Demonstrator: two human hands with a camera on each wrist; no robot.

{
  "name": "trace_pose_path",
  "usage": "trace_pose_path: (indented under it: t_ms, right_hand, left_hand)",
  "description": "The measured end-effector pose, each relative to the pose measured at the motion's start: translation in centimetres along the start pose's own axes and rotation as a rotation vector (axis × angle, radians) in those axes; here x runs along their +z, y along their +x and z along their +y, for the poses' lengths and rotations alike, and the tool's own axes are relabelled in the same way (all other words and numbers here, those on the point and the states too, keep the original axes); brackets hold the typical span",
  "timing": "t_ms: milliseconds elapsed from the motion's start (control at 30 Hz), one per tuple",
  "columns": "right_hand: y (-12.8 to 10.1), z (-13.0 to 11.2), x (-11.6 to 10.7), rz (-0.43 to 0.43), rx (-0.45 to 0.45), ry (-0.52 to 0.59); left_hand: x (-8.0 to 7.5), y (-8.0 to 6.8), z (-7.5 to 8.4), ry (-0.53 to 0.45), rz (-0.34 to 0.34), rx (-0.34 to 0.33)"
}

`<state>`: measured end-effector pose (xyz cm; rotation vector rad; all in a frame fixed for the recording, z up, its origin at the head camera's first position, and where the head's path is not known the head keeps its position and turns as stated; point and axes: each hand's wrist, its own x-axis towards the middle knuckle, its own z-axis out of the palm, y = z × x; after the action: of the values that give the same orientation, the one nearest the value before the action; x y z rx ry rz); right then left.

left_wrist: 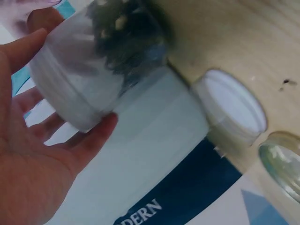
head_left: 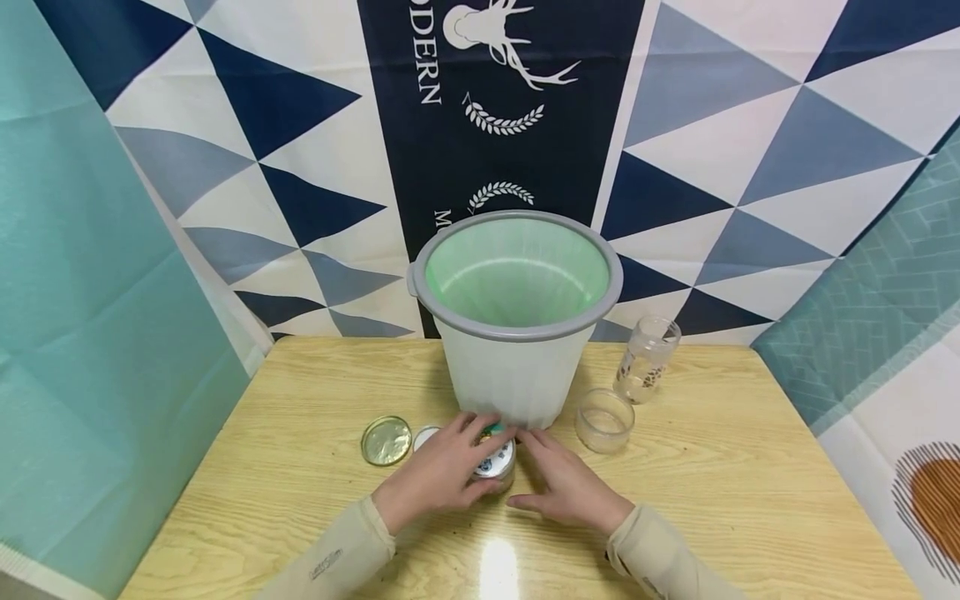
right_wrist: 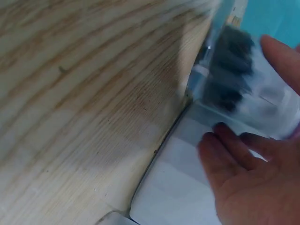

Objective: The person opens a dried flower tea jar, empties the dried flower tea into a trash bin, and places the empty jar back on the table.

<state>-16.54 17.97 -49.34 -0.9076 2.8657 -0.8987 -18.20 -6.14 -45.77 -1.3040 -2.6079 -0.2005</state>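
A: What is seen at the left of the wooden table?

B: A gold metal lid is laid flat there. Just beside it, a white plastic lid is partly hidden by the left hand.

A: How is that hand disposed?

B: Its fingers and thumb are curled round a small clear jar. Dark contents are seen through the glass in the left wrist view; what they are cannot be told.

A: Where is the jar placed?

B: It is held between both hands, just in front of the white bin, whose grey rim is lined with a green bag.

A: And the right hand?

B: Its fingers are stretched nearly straight, and the jar's right side is touched by them; no grip is shown.

A: What is recorded further right?

B: An empty short glass jar is stood beside the bin. A taller patterned glass bottle is stood behind it.
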Motion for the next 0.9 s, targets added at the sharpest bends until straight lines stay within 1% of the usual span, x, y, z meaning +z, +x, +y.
trace_pose_path:
  t_ms: [100, 200, 267, 367, 433, 500, 567, 667, 733, 800, 900]
  right_hand:
    - [-0.1, -0.2, -0.1, 0.044, -0.033, 0.011]
    - [-0.2, -0.6, -0.5, 0.115, -0.092, 0.078]
    - [-0.2, -1.0, -0.8, 0.157, -0.119, 0.144]
    - [-0.1, -1.6, -1.2, 0.226, -0.138, 0.229]
    - [-0.2, -2.0, -1.5, 0.283, -0.149, 0.249]
    - [-0.3, -2.3, -2.0, 0.343, -0.162, 0.239]
    - [-0.5, -2.7, -2.7, 0.378, -0.171, 0.223]
    - [-0.9, -3.1, -4.0, 0.376, -0.175, 0.204]
    - [-1.3, -3.4, -4.9, 0.356, -0.184, 0.187]
    - [-1.5, -3.6, -5.9, 0.341, -0.207, 0.163]
    - [-1.9, -3.6, -7.2, 0.343, -0.245, 0.105]
  left_hand:
    - [-1.1, 0.0, 0.3, -0.010, 0.082, 0.025]
    - [-2.2, 0.0, 0.6, -0.081, 0.145, 0.039]
    - [-2.7, 0.1, 1.0, -0.113, 0.202, 0.065]
    - [-3.2, 0.4, 1.7, -0.139, 0.308, 0.104]
    - [-3.3, 0.7, 2.3, -0.140, 0.384, 0.135]
    - [-3.6, 1.1, 2.7, -0.146, 0.425, 0.154]
    - [-3.9, 1.5, 2.9, -0.130, 0.449, 0.175]
    - [-4.3, 2.0, 3.0, -0.074, 0.457, 0.223]
    - [-4.6, 2.4, 2.9, -0.030, 0.446, 0.256]
    - [-5.1, 2.7, 2.8, -0.006, 0.425, 0.292]
    - [-5.9, 3.1, 2.7, 0.022, 0.397, 0.334]
